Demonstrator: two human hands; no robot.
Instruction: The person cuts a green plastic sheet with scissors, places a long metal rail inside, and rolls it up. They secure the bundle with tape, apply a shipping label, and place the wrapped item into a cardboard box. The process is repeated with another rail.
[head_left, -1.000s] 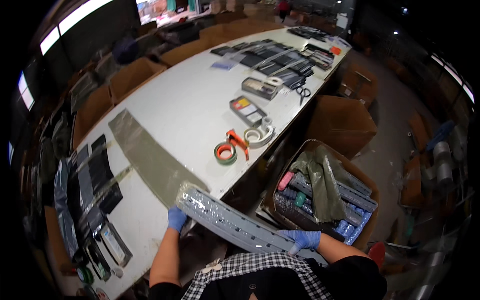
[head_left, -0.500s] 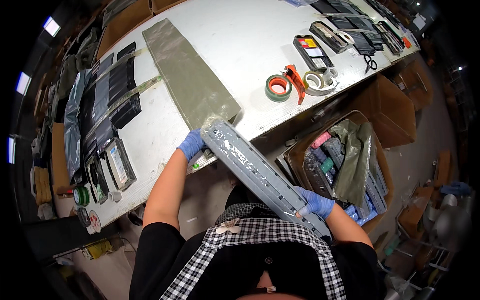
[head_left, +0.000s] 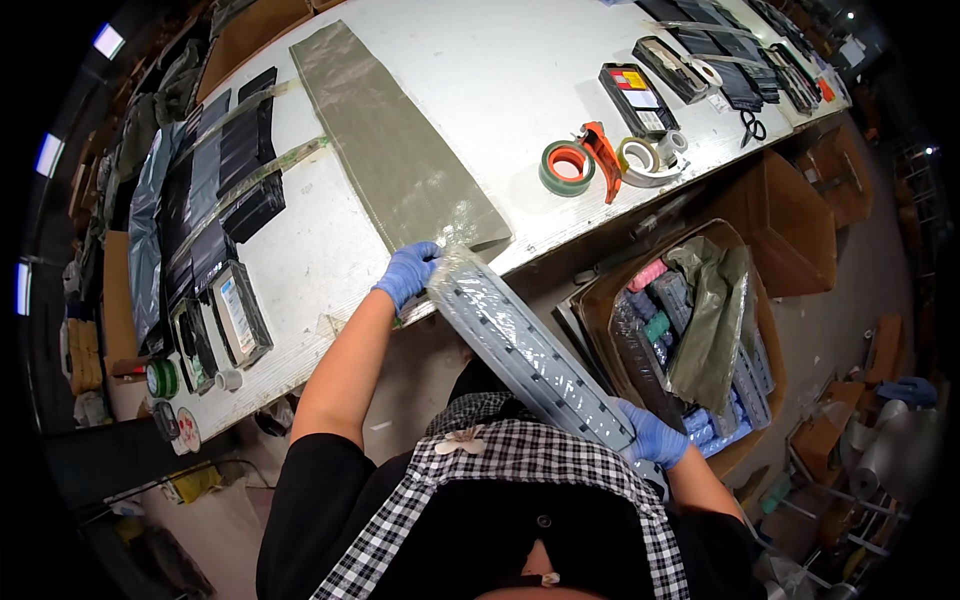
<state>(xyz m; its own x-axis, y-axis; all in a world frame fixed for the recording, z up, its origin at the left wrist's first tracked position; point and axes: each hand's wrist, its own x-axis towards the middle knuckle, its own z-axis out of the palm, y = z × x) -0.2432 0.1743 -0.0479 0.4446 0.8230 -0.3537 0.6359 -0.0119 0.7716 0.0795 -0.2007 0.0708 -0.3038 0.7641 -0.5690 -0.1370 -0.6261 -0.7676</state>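
Note:
A long grey slotted plastic strip (head_left: 530, 350) in clear wrap slants from the table edge down towards my apron. My right hand (head_left: 652, 436) is closed round its lower right part. An olive plastic bag (head_left: 400, 140) lies flat and lengthwise on the white table, its near end at the table edge. The strip's far end overlaps that near end; whether it lies inside the bag is hard to tell. My left hand (head_left: 408, 274) is closed at the bag's near left corner, its fingertips beside the strip's far end. Both hands wear blue gloves.
Black and grey packs (head_left: 220, 170) lie left on the table (head_left: 530, 90). To the right are a green-and-orange tape roll (head_left: 567, 168), an orange tape dispenser (head_left: 600, 158) and scissors (head_left: 752, 128). Below the edge stands a carton (head_left: 590, 330) of wrapped strips and olive plastic.
The strip's far end and my left hand have shifted right and slightly up in the picture. My right hand has moved a little right and down. The view has shifted slightly too.

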